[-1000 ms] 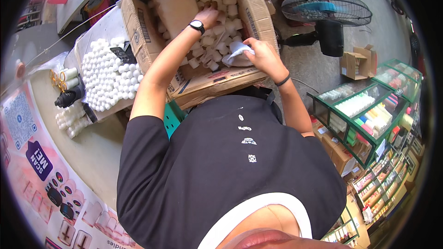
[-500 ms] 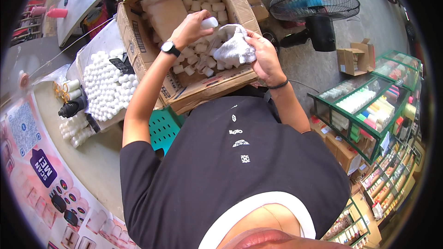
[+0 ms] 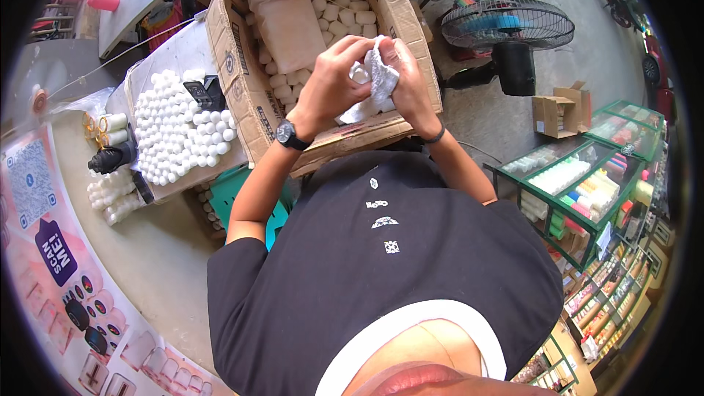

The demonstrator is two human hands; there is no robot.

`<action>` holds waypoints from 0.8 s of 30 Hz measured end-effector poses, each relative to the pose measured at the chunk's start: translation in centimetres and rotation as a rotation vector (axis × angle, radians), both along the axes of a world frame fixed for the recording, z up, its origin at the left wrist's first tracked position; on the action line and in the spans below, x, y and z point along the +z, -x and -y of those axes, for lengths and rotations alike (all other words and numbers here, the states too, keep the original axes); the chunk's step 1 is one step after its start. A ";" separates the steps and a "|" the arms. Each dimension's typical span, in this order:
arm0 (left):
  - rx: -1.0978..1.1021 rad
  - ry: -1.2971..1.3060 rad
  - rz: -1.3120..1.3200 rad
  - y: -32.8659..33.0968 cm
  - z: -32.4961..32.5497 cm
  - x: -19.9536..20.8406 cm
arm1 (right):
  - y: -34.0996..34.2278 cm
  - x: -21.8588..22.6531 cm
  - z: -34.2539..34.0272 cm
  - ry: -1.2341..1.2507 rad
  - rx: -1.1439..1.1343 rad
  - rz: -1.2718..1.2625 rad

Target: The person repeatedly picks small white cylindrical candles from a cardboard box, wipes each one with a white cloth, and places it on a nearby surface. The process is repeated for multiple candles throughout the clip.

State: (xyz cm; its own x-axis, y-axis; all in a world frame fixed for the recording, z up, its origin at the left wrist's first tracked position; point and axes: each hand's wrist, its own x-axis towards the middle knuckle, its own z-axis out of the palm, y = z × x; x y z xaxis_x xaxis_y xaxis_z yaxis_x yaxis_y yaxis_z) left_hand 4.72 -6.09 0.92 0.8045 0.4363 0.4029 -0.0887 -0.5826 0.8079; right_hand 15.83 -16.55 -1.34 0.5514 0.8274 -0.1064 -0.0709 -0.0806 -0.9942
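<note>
Over the box [image 3: 233,51], your left fingers [image 3: 358,47] pinch a white piece [image 3: 358,72], your right fingers [image 3: 404,60] the cloth [image 3: 382,75]; loose pieces [image 3: 338,13] seem left, while worktop pieces [image 3: 176,128] seem done.

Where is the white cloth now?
In the head view's upper middle, the white cloth is between left hand and right hand, over the cardboard box.

The person wears a loose black T-shirt [image 3: 411,268] with short sleeves [image 3: 238,271], a broad white neckband [image 3: 433,309] and a column of small white prints [image 3: 384,223] running down the front, one of them squarish. A round, dark-faced watch [image 3: 286,132] on a black strap circles the left wrist, and a slim black band [image 3: 435,134] rings the right
</note>
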 end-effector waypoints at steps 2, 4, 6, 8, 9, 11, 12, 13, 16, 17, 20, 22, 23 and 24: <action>0.030 0.033 -0.027 0.3 0.3 -0.2 | 0.3 0.3 -0.6 -0.170 -0.056 -0.240; 0.129 0.064 0.050 0.3 1.2 0.2 | 0.6 0.9 -0.4 -0.196 -0.146 -0.507; 0.112 0.211 -0.030 0.8 1.1 -3.2 | 1.1 1.6 -0.2 -0.230 -0.191 -0.670; -0.146 0.665 -0.069 1.2 1.5 -6.4 | 1.6 2.3 0.1 -0.263 -0.190 -0.731; -0.204 0.708 -0.164 1.4 1.8 -7.7 | 1.6 2.3 0.3 -0.275 -0.165 -0.567; -0.278 0.874 -0.249 1.6 2.3 -8.0 | 0.8 3.0 0.3 -0.359 -0.139 -0.524; -0.245 0.979 -0.227 1.9 2.6 -8.1 | 0.3 3.3 0.4 -0.400 -0.126 -0.501; -0.210 1.081 -0.204 2.1 2.6 -7.9 | -0.8 3.0 0.5 -0.497 -0.066 -0.686; -0.207 1.350 0.129 3.8 2.0 -9.2 | -2.8 2.4 0.9 -0.549 -0.092 -0.604; -0.173 1.403 0.187 4.1 1.8 -7.9 | -2.9 3.0 1.2 -0.455 -0.154 -0.399; -0.127 1.682 0.379 4.6 1.0 -3.2 | -3.6 2.6 1.0 -0.622 -0.133 -0.614; -0.234 1.863 0.500 4.1 0.3 0.0 | -2.9 2.8 0.8 -0.616 -0.176 -0.524; -0.298 1.825 0.560 4.0 0.3 0.6 | -2.3 3.1 0.6 -0.614 -0.190 -0.484; -0.361 1.785 0.618 3.8 0.4 1.2 | -1.7 3.3 0.3 -0.591 -0.217 -0.320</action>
State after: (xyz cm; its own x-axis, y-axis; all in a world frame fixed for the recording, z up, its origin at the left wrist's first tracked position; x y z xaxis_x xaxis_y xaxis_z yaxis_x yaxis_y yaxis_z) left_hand 0.94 -6.54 2.13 0.8795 0.4748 -0.0330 -0.4630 0.8694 0.1725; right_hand 17.51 -16.85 1.93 0.7273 0.6715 0.1418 -0.3208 0.5153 -0.7947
